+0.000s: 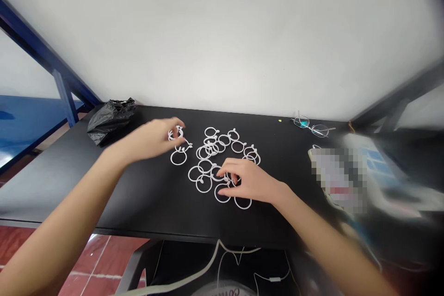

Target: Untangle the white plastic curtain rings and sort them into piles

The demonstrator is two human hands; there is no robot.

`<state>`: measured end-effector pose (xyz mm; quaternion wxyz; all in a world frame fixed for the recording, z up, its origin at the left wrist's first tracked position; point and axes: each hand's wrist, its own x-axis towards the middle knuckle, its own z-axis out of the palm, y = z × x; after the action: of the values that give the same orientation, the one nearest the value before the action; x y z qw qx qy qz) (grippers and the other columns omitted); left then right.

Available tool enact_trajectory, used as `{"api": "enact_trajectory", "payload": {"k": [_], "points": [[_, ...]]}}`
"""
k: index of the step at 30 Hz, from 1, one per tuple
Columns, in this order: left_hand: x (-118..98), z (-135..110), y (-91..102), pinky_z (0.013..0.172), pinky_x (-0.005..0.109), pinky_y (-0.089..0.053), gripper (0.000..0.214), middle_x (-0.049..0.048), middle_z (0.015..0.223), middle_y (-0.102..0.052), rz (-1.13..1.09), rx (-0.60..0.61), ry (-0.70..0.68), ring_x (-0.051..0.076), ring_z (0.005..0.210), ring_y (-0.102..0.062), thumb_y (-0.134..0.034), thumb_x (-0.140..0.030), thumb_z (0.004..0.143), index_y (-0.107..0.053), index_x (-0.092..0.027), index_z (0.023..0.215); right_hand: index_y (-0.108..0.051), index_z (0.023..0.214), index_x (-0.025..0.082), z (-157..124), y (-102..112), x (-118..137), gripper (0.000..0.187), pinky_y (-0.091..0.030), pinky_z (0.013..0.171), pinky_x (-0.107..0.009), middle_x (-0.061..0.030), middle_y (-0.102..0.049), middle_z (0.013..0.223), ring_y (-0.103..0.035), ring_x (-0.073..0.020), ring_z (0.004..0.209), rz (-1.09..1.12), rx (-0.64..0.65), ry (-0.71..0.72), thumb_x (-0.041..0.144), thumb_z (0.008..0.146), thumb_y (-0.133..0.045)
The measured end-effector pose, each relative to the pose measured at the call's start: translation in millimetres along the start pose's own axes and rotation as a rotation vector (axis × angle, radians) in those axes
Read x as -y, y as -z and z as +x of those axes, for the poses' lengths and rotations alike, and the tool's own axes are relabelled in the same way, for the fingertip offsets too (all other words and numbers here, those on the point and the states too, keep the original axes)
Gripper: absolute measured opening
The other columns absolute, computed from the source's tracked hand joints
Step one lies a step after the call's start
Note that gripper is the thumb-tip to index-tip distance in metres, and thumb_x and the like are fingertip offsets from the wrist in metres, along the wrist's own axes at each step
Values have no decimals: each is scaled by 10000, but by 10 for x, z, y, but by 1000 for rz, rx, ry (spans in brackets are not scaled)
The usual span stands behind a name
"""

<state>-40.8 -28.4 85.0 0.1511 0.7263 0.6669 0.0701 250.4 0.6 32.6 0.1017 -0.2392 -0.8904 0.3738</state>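
Observation:
Several white plastic rings (212, 150) lie scattered in the middle of a black table (145, 194). My left hand (156, 138) hovers over the left side of the pile, its fingers pinched on a small bunch of white rings (175, 134). Just below that bunch lies a single ring (178, 157). My right hand (248, 180) rests on the near side of the pile, fingers curled down onto a ring (229, 178) there. More rings (243, 202) lie under and beside its palm.
A crumpled black plastic bag (109, 120) sits at the table's back left. Glasses (310, 126) lie at the back right, with a blurred-out object (338, 180) on the right side. Cables (222, 259) hang below the front edge. A white wall stands behind.

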Motion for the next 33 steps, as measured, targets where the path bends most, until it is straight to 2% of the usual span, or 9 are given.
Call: {"api": "enact_trajectory", "payload": {"k": [4, 8, 12, 16, 20, 23, 28, 30, 33], "points": [[-464, -242, -370, 675, 271, -473, 305, 61, 1086, -626, -47, 165, -330, 152, 730, -621, -508, -331, 902, -583, -193, 1164, -681, 982, 164, 3, -109, 36, 151, -361, 577, -246, -21, -637, 928, -509, -97, 638, -296, 54, 40, 180, 839, -635], [-567, -259, -681, 538, 265, -393, 322, 84, 1130, -584, 93, 144, -333, 152, 675, -605, -479, -172, 844, -542, -174, 1160, -652, 868, 157, 29, -159, -4, 175, -293, 536, -237, 3, -607, 808, -439, -74, 562, -380, 8, 8, 44, 805, -534], [-579, -190, -783, 519, 262, -349, 311, 47, 935, -626, 123, 161, -311, 171, 663, -599, -451, -81, 772, -515, -170, 1063, -608, 810, 168, 46, -144, -53, 170, -291, 548, -231, 13, -594, 773, -457, -87, 602, -326, -78, -26, 22, 744, -551], [-594, -97, -672, 585, 264, -393, 327, 24, 830, -628, 61, 152, -297, 196, 736, -609, -492, -75, 738, -533, -185, 1043, -596, 740, 181, 69, -97, -123, 118, -343, 561, -220, 46, -529, 689, -427, -70, 553, -89, -273, -33, 64, 729, -595], [-441, 93, -354, 647, 244, -449, 291, 0, 869, -662, -222, 117, -321, 156, 738, -616, -584, -199, 786, -566, -213, 1076, -580, 717, 188, 96, -59, -184, 107, -360, 533, -219, 61, -492, 634, -417, -66, 514, 85, -499, -25, 86, 698, -609], [-254, 194, -135, 665, 225, -481, 275, 1, 880, -697, -423, 311, -350, 138, 746, -641, -620, -295, 831, -588, -211, 1091, -575, 701, 189, 104, -31, -204, 96, -361, 525, -219, 44, -532, 660, -454, -79, 554, 125, -561, -24, 97, 701, -602], [-97, 137, -140, 634, 239, -529, 234, 63, 871, -745, -595, 632, -260, 177, 746, -702, -603, -349, 859, -690, -179, 993, -653, 736, 176, 64, 143, -218, 51, -382, 529, -227, -4, -594, 737, -505, -113, 649, 256, -404, -69, 200, 770, -623], [-97, 106, -229, 595, 233, -525, 217, 58, 812, -741, -560, 610, -248, 173, 695, -695, -594, -324, 850, -695, -174, 970, -686, 773, 165, 29, 251, -236, 113, -414, 559, -240, -16, -612, 736, -522, -123, 667, 344, -259, -148, 273, 786, -656], [-120, 104, -348, 594, 218, -504, 221, 37, 826, -734, -429, 440, -300, 152, 691, -670, -583, -273, 831, -683, -187, 1008, -716, 804, 157, -22, 369, -269, 183, -421, 580, -249, -15, -623, 711, -525, -116, 636, 331, -58, -225, 332, 806, -660]]}}
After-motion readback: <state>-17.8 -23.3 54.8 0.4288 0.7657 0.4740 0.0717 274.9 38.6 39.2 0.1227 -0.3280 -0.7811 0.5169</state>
